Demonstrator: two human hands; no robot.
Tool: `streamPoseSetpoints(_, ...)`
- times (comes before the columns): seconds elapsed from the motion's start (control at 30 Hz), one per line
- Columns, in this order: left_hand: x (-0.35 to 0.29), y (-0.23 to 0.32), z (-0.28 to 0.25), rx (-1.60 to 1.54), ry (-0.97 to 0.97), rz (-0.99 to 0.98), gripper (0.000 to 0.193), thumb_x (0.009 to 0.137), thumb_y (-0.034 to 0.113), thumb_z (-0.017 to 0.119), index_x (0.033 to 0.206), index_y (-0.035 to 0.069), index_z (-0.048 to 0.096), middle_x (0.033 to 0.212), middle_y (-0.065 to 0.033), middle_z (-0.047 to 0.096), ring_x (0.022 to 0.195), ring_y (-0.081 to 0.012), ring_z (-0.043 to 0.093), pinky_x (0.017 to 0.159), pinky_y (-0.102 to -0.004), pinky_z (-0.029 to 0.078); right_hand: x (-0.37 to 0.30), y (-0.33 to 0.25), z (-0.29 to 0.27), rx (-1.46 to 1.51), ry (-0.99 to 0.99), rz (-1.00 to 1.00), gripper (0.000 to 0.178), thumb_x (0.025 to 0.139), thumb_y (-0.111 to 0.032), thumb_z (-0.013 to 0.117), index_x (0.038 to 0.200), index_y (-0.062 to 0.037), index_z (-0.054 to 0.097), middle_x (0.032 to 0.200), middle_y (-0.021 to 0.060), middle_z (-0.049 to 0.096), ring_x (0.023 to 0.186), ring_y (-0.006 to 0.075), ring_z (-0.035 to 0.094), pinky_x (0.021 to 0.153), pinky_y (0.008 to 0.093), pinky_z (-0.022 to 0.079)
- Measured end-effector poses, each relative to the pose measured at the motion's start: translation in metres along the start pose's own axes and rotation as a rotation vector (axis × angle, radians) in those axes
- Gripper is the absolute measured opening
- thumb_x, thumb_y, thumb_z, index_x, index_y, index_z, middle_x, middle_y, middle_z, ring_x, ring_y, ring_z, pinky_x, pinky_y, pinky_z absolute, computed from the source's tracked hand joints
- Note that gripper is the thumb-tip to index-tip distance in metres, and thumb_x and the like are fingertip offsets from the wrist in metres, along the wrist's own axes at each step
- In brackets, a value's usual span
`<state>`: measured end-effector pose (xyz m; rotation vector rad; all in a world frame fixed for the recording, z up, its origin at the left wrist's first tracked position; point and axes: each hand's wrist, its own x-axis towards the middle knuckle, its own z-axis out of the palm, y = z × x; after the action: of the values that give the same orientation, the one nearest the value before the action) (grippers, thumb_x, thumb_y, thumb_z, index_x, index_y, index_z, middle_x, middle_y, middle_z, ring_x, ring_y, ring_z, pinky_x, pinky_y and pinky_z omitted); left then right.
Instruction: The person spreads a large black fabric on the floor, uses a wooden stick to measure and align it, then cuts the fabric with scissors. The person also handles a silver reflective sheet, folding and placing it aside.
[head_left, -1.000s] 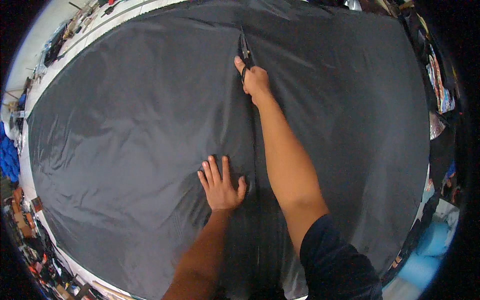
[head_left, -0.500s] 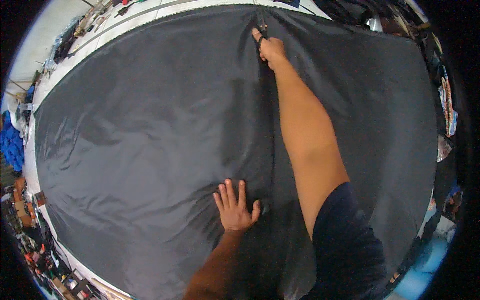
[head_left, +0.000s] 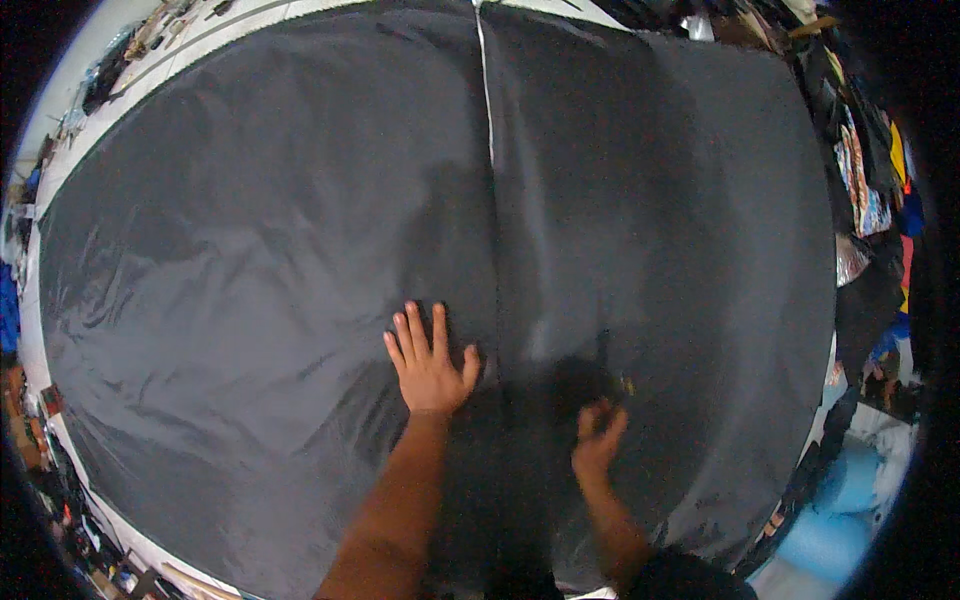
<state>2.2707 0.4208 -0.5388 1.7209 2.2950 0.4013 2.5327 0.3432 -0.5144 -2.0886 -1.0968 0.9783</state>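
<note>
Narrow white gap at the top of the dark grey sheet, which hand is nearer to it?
Left. The left hand, palm down on the dark grey sheet, lies below the narrow white gap, slightly left of it; the blurred right hand is lower and farther right.

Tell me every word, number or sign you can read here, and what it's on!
None can be read.
Big dark grey sheet: no writing that I can see.
Colourful printed-looking thing at the right edge: too small and blurred to read.
Light blue roll at the lower right: no writing I can make out.
</note>
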Motion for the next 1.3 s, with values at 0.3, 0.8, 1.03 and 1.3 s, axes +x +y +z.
streamPoseSetpoints(0.3, -0.009, 0.006, 0.02, 0.131, 0.137, 0.113, 0.076, 0.086, 0.051, 0.057, 0.145, 0.008, 0.037, 0.152, -0.0243, 0.027, 0.14, -0.0448, 0.023, 0.113, -0.0579, 0.016, -0.149, 0.162, -0.084, -0.466, 0.501, -0.286, 0.055, 0.072, -0.013, 0.073, 0.119, 0.0064, 0.054, 0.116, 0.0266, 0.057, 0.113, 0.0448, 0.052, 0.098, 0.0499, 0.039)
streamPoseSetpoints(0.8, -0.362, -0.053, -0.242, 0.139, -0.536, 0.447, 0.07, 0.073, 0.017, 0.071, 0.137, 0.005, 0.046, 0.139, -0.022, 0.047, 0.133, -0.0392, 0.039, 0.111, -0.045, 0.03, -0.201, 0.189, -0.164, -0.043, 0.205, -0.226, 0.07, 0.082, -0.04, 0.071, 0.131, 0.0009, 0.043, 0.132, 0.0198, 0.049, 0.125, 0.0375, 0.043, 0.103, 0.0474, 0.034)
streamPoseSetpoints(1.03, -0.75, -0.226, -0.307, 0.083, -0.586, -0.405, 0.043, 0.094, 0.035, 0.051, 0.12, 0.001, 0.052, 0.11, -0.0166, 0.056, 0.101, -0.0274, 0.053, 0.087, -0.0401, 0.043, -0.359, 0.324, -0.292, -0.159, 0.148, -0.028, 0.058, 0.08, -0.055, 0.067, 0.113, -0.0077, 0.057, 0.106, 0.0175, 0.065, 0.099, 0.0393, 0.062, 0.079, 0.0491, 0.049)
streamPoseSetpoints(1.3, -0.838, -0.353, -0.271, -0.703, -0.037, -0.324, 0.022, 0.087, 0.018, 0.06, 0.091, -0.004, 0.059, 0.072, -0.007, 0.058, 0.065, -0.02, 0.055, 0.059, -0.0315, 0.045, -0.562, 0.51, -0.344, -0.125, 0.446, 0.334, 0.039, 0.085, -0.024, 0.062, 0.111, 0.0026, 0.052, 0.108, 0.0271, 0.058, 0.103, 0.0396, 0.058, 0.087, 0.0473, 0.047)
